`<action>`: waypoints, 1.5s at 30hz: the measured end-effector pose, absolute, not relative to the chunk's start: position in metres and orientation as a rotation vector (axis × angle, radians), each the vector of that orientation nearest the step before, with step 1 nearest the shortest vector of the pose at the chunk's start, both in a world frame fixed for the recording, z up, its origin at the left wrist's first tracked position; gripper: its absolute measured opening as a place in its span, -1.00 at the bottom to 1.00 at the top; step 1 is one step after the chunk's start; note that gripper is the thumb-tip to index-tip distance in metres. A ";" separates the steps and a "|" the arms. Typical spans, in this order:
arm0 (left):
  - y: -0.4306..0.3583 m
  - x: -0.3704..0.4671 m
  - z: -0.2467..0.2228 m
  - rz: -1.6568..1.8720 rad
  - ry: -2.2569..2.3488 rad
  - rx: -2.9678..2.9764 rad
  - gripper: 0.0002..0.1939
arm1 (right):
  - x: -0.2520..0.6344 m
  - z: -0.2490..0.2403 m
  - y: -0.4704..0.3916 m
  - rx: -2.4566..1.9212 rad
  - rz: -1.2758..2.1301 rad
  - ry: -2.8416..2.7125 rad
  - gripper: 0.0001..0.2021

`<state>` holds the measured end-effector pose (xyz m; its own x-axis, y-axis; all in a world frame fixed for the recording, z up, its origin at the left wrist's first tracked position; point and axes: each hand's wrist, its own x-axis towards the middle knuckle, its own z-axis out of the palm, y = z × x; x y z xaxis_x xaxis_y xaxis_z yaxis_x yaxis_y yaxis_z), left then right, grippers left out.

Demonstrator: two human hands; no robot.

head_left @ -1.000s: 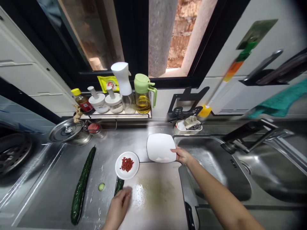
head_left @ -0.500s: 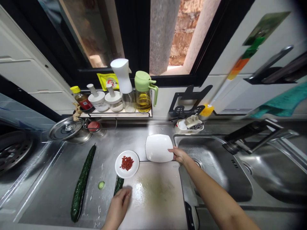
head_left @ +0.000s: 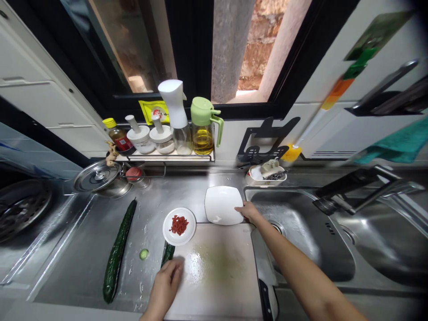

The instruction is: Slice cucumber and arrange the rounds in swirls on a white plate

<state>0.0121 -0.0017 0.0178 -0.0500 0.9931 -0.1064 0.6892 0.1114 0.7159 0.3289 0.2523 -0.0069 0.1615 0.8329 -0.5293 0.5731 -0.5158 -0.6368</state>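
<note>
My right hand (head_left: 248, 211) pinches the right edge of a white square plate (head_left: 222, 203), thumb on top. The plate is over the far edge of the cutting board (head_left: 230, 290), which is wet and tinted green in its middle. At the board's left edge my left hand (head_left: 167, 281) is closed around a dark green piece of cucumber (head_left: 169, 252), whose far end shows past the fingers. A small white plate (head_left: 190, 234) of red dried berries (head_left: 179, 224) sits just beyond that piece. A whole cucumber (head_left: 119, 256) lies to the left, with a small cucumber end (head_left: 143, 254) beside it.
A knife (head_left: 265, 267) lies along the board's right side, near the sink (head_left: 317, 249) and its tap (head_left: 354, 189). At the back, a rack (head_left: 174, 158) holds seasoning jars and an oil jug (head_left: 202, 129). A lidded pot (head_left: 100, 177) stands at the back left.
The whole view has shifted slightly. My hands, the square plate and the cucumber piece keep nearly the same places relative to the board.
</note>
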 end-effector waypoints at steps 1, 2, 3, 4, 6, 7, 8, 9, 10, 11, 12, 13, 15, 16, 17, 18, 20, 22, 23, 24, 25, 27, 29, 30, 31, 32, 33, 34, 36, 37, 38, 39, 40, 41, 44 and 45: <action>-0.002 0.011 0.018 0.678 1.824 1.636 -0.71 | 0.330 -0.005 0.254 -2.195 1.249 -1.397 -0.76; -0.002 0.010 0.018 0.696 1.856 1.632 -0.71 | 0.331 -0.004 0.255 -2.232 1.223 -1.436 -0.77; -0.001 0.008 0.018 0.711 1.896 1.627 -0.71 | 0.331 -0.002 0.256 -2.264 1.195 -1.472 -0.78; -0.001 0.006 0.018 0.722 1.946 1.619 -0.71 | 0.331 -0.001 0.257 -2.291 1.161 -1.507 -0.79; 0.001 0.002 0.016 0.738 2.069 1.601 -0.72 | 0.330 0.002 0.258 -2.330 1.093 -1.566 -0.80; 0.003 0.000 0.015 0.738 2.134 1.592 -0.72 | 0.329 0.003 0.257 -2.343 1.061 -1.587 -0.79; 0.005 -0.001 0.014 0.729 2.196 1.582 -0.72 | 0.328 0.005 0.256 -2.353 1.031 -1.602 -0.77; 0.007 -0.002 0.014 0.707 2.251 1.571 -0.71 | 0.326 0.007 0.255 -2.363 1.003 -1.613 -0.75; 0.010 -0.002 0.013 0.669 2.299 1.557 -0.69 | 0.325 0.009 0.254 -2.371 0.978 -1.623 -0.72; 0.012 -0.001 0.012 0.618 2.340 1.538 -0.67 | 0.324 0.012 0.253 -2.378 0.953 -1.632 -0.69; 0.014 -0.001 0.011 0.562 2.372 1.514 -0.66 | 0.323 0.016 0.252 -2.382 0.927 -1.644 -0.65; 0.016 0.000 0.010 0.509 2.394 1.487 -0.65 | 0.323 0.020 0.249 -2.383 0.899 -1.660 -0.61; 0.019 0.002 0.009 0.431 2.398 1.430 -0.66 | 0.324 0.031 0.239 -2.377 0.841 -1.701 -0.57; 0.019 0.002 0.007 0.413 2.387 1.409 -0.67 | 0.325 0.036 0.230 -2.373 0.812 -1.723 -0.57; 0.019 0.002 0.006 0.407 2.372 1.398 -0.68 | 0.327 0.042 0.218 -2.368 0.792 -1.747 -0.58; 0.018 0.001 0.005 0.409 2.360 1.395 -0.68 | 0.329 0.046 0.203 -2.373 0.778 -1.770 -0.61; 0.015 -0.001 0.003 0.428 2.347 1.410 -0.67 | 0.334 0.051 0.162 -2.377 0.783 -1.819 -0.66; 0.011 -0.003 0.003 0.451 2.323 1.440 -0.66 | 0.340 0.051 0.116 -2.392 0.767 -1.938 -0.72; 0.008 -0.002 0.003 0.464 2.296 1.457 -0.66 | 0.342 0.050 0.093 -2.429 0.760 -1.984 -0.73; 0.006 -0.001 0.004 0.483 2.254 1.479 -0.67 | 0.344 0.047 0.072 -2.464 0.754 -1.995 -0.76; 0.003 0.003 0.006 0.509 2.198 1.506 -0.68 | 0.346 0.045 0.053 -2.443 0.765 -2.007 -0.79; 0.000 0.015 0.009 0.564 2.037 1.581 -0.71 | 0.347 0.041 0.026 -2.440 0.784 -1.994 -0.82; 0.000 0.035 0.013 0.594 1.842 1.667 -0.72 | 0.347 0.038 0.012 -2.466 0.788 -1.976 -0.81; 0.002 0.048 0.015 0.596 1.753 1.696 -0.70 | 0.347 0.037 0.008 -2.475 0.787 -1.966 -0.81; 0.004 0.062 0.017 0.593 1.681 1.711 -0.68 | 0.347 0.037 0.006 -2.474 0.786 -1.957 -0.79; 0.007 0.076 0.019 0.595 1.622 1.723 -0.65 | 0.347 0.036 0.005 -2.469 0.788 -1.947 -0.78; 0.011 0.090 0.020 0.602 1.574 1.737 -0.60 | 0.347 0.035 0.004 -2.464 0.789 -1.933 -0.76; 0.015 0.103 0.021 0.606 1.532 1.749 -0.59 | 0.346 0.035 0.003 -2.460 0.791 -1.915 -0.74; 0.022 0.126 0.021 0.578 1.487 1.756 -0.60 | 0.346 0.033 0.002 -2.461 0.802 -1.864 -0.69; 0.025 0.135 0.021 0.562 1.481 1.757 -0.61 | 0.346 0.031 0.001 -2.458 0.812 -1.833 -0.68; 0.027 0.142 0.020 0.549 1.481 1.757 -0.62 | 0.346 0.030 0.000 -2.450 0.821 -1.795 -0.68; 0.028 0.146 0.019 0.541 1.489 1.757 -0.62 | 0.347 0.029 -0.001 -2.442 0.828 -1.748 -0.69; 0.029 0.149 0.019 0.540 1.499 1.759 -0.62 | 0.348 0.028 -0.003 -2.435 0.835 -1.694 -0.70; 0.029 0.149 0.018 0.545 1.509 1.764 -0.63 | 0.349 0.027 -0.004 -2.430 0.840 -1.635 -0.71; 0.028 0.146 0.017 0.584 1.527 1.794 -0.68 | 0.358 0.026 -0.010 -2.391 0.847 -1.484 -0.71; 0.028 0.144 0.017 0.599 1.533 1.807 -0.69 | 0.362 0.027 -0.012 -2.360 0.848 -1.463 -0.70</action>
<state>0.1445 0.0279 0.0170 0.1986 0.9766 -0.0830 0.6618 -0.0712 0.7463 0.3617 -0.0121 0.0270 0.3309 0.8765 -0.3496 0.7388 -0.4711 -0.4819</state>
